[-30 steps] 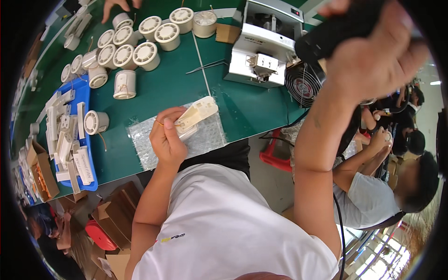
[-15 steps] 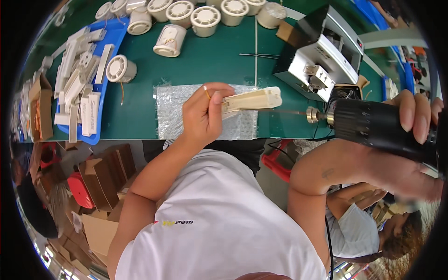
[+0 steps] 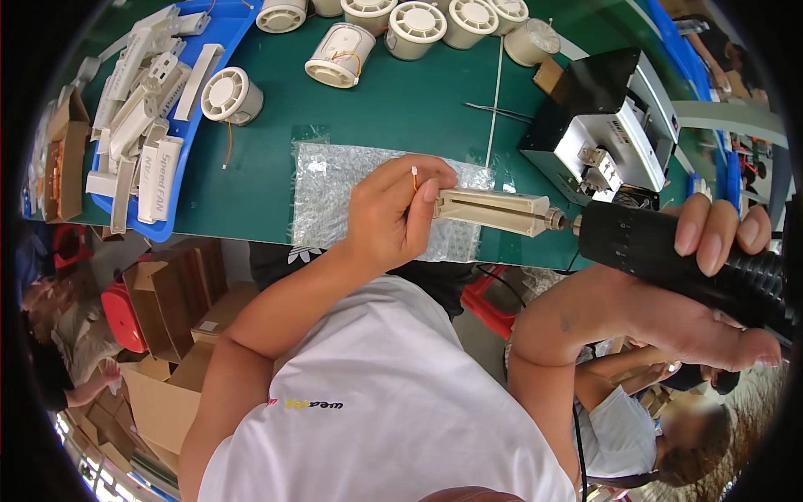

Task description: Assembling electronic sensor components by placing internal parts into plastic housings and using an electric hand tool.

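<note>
My left hand is closed on one end of a long, hollow cream plastic housing, held above the bubble wrap. A small white plug on a thin wire sticks up by its fingers. My right hand grips a black electric screwdriver, lying level with its tip toward the left. The screwdriver's metal nose meets the open right end of the housing, and its bit is hidden inside.
Bubble wrap is taped to the green table. At left a blue tray holds several cream plastic parts. Several round cream fan units stand at the back. A black-and-silver machine and tweezers are at right.
The screwdriver's long bit, visible along the housing before, has gone into it, and the metal nose now meets its end. The housing has turned slightly. The whole view has shifted.
</note>
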Tool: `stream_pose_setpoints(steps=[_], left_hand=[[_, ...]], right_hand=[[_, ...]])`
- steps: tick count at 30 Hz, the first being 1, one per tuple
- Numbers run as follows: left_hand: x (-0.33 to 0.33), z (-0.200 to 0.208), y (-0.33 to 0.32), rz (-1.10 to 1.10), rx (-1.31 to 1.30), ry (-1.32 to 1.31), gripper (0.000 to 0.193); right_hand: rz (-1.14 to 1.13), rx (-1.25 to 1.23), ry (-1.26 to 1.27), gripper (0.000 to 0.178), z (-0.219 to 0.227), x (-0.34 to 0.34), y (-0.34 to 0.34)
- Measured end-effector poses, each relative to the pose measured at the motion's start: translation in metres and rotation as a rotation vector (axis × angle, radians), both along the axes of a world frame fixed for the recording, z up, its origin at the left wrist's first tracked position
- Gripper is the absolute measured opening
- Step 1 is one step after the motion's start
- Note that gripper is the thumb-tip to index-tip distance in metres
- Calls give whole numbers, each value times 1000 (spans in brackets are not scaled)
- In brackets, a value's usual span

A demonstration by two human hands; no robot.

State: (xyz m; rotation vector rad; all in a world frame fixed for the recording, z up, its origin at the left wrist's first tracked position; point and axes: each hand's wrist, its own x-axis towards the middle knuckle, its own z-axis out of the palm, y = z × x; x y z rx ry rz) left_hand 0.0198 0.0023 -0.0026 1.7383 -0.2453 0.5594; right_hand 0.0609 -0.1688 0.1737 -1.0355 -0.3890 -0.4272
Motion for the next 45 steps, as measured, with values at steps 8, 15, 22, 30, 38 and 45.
stream_pose_setpoints(steps=[8,15,22,30,38,45], left_hand=[[0,6,4,35,57,-28,14],[-3,22,4,-75,141,26,9],[74,92,70,-355,666,181,15],[396,85,109,195,856,347,56],[414,47,-23,-179,1574,61,76],[347,170,52,-268,325,-97,42]], right_hand=[[364,-26,-439,75,-11,20,1],[19,49,-357,89,-12,5,8],[-95,466,-486,73,50,8,-20],[-657,-285,-299,69,20,41,-37],[-1158,-458,-281,66,14,38,-33],[-361,-907,-459,44,-10,12,13]])
